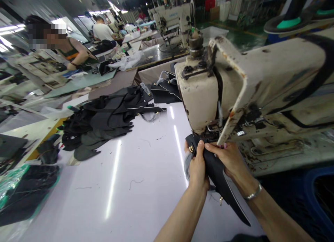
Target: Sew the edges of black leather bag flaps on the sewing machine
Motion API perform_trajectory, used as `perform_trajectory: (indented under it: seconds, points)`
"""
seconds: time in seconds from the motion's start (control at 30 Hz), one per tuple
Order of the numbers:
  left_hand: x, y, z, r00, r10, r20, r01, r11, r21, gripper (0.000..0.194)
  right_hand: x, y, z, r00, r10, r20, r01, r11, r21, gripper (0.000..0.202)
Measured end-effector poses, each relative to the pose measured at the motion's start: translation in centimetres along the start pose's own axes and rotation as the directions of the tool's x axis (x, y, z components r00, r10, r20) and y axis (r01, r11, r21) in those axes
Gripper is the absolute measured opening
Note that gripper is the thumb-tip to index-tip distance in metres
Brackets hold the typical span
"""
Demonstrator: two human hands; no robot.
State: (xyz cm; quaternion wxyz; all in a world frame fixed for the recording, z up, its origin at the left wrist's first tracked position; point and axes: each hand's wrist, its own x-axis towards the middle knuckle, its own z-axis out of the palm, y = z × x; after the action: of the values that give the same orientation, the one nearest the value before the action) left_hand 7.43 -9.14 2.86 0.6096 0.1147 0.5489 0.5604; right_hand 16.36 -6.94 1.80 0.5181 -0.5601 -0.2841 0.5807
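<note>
Under the head of a worn, cream sewing machine (pixel 200 95) lies the upper end of a black bag panel (pixel 217 172) with a pale edge. My left hand (pixel 198 165) grips the panel's left side, thumb on top, beside a small gold ring (pixel 191 149). A plastic-wrapped handle hangs along that side, partly hidden by my hand. My right hand (pixel 231 158) holds the panel's right edge close to the machine's rusty bent bar, with the fingers closed. The panel's long lower end slants down toward me, and another gold fitting (pixel 221 201) shows beneath it.
On the white table (pixel 130 186), a heap of black cut pieces (pixel 104 120) lies at the back left. Black panels with gold fittings (pixel 167 90) sit behind the machine. A plastic-wrapped black bundle (pixel 28 189) is at the left edge. Co-workers (pixel 75 50) sit beyond.
</note>
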Motion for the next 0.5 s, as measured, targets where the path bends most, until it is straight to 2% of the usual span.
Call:
perform_trajectory:
  seconds: [0.13,0.27,0.33,0.4,0.5]
  points:
    - [0.7,0.3,0.2,1.000,0.009,-0.005,-0.009,1.000,0.013,0.076,0.1,-0.2,-0.1,0.998,0.009,0.059,-0.009,1.000,-0.009,0.022]
    - [0.4,0.0,0.2,0.994,-0.112,0.011,0.112,0.993,0.042,0.043,-0.9,-0.4,-0.4,0.978,0.124,0.168,-0.119,0.992,-0.037,0.020]
    - [-0.7,-0.2,0.0,0.989,-0.145,0.033,0.144,0.989,0.028,0.040,-1.4,-0.4,-0.6,0.960,0.179,0.214,-0.174,0.984,-0.043,0.021]
    - [-2.6,-0.1,-0.5,0.991,-0.130,0.045,0.129,0.992,0.014,0.040,-2.0,-0.4,-0.8,0.953,0.194,0.232,-0.187,0.981,-0.054,0.020]
    - [-6.1,0.5,-2.4,0.991,-0.109,0.078,0.101,0.990,0.102,0.056,-2.6,-0.3,-0.9,0.954,0.188,0.234,-0.181,0.982,-0.052,0.019]
